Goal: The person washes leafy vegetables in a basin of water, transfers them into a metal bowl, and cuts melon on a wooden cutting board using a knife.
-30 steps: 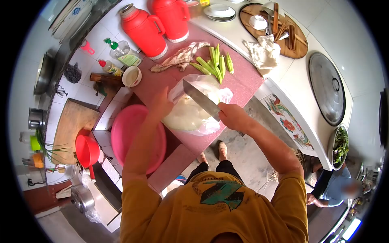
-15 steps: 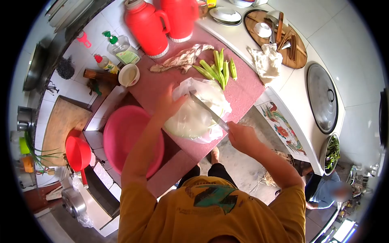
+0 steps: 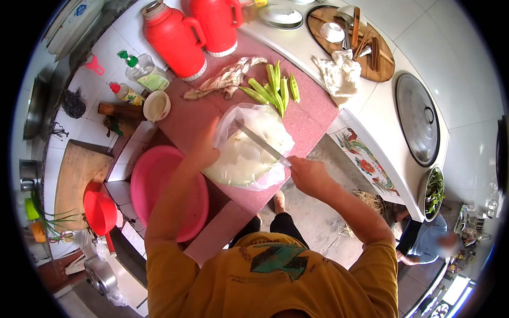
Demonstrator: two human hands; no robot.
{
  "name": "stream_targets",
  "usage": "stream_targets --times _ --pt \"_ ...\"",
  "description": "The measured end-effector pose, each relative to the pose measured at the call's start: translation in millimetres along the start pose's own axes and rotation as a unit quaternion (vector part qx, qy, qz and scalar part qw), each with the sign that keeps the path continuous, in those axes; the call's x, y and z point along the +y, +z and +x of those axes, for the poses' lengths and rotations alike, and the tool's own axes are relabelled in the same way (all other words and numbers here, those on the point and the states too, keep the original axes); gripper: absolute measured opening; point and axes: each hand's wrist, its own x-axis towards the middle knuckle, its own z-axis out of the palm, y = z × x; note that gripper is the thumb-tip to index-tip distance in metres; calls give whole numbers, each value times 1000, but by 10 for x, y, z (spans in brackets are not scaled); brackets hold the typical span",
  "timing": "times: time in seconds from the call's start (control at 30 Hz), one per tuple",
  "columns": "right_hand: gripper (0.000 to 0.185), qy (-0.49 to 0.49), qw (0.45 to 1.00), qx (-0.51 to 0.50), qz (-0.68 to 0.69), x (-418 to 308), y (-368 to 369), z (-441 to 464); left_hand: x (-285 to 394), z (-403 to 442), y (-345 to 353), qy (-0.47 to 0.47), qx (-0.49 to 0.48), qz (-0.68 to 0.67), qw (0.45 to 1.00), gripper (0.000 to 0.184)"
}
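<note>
A large pale melon (image 3: pixel 238 159), wrapped in a clear plastic bag (image 3: pixel 270 180), lies on the reddish counter (image 3: pixel 313 127). My right hand (image 3: pixel 310 175) is closed around the handle of a kitchen knife at the melon's right side. The knife (image 3: pixel 262 141) slants across the top of the melon and bag, its tip toward the upper left. I cannot tell if the edge cuts in. At the bag's left edge is my left hand (image 3: pixel 205 146), thumb and fingers apart, fingertips blurred. Several green okra pods (image 3: pixel 275 87) and a twisted cloth (image 3: pixel 228 79) lie just beyond the bag.
A pink basin (image 3: pixel 139 185) stands below my left forearm. Two red thermos flasks (image 3: pixel 175 40) stand at the back, near a soap bottle (image 3: pixel 148 74) and a white bowl (image 3: pixel 157 106). A round wooden board (image 3: pixel 387 66) holds utensils. Another person (image 3: pixel 427 244) is at the lower right.
My left hand has drawn back from the top of the bag to its left edge. The knife stays across the melon in my right hand. The whole view has shifted slightly.
</note>
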Motion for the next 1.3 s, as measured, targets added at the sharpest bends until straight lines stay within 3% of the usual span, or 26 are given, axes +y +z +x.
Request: stream_targets --times 0.13,0.23,0.33,0.53,0.83,0.93,1.17,1.3 --pt "9 -2 1000 -2 21 53 -61 10 18 -106 -53 27 -3 28 999 80" --pt "16 -22 1000 -12 9 44 -86 38 161 -156 -96 19 7 -48 999 79" --pt "16 -12 999 -38 7 32 -86 48 334 -162 -183 7 39 -25 999 71" --pt "16 35 997 -63 5 -13 -83 36 609 30 -283 78 148 -38 985 49" --pt "17 47 993 -107 -4 -18 -141 147 765 565 -57 55 62 -114 990 40" --pt "17 47 989 -137 -13 -62 -220 203 561 893 216 124 40 -111 985 37" --pt "18 62 981 -183 -7 -194 -288 303 432 1219 705 238 -19 55 969 41" --pt "20 61 978 -198 -2 -166 -278 394 408 1154 738 194 -68 65 976 47"
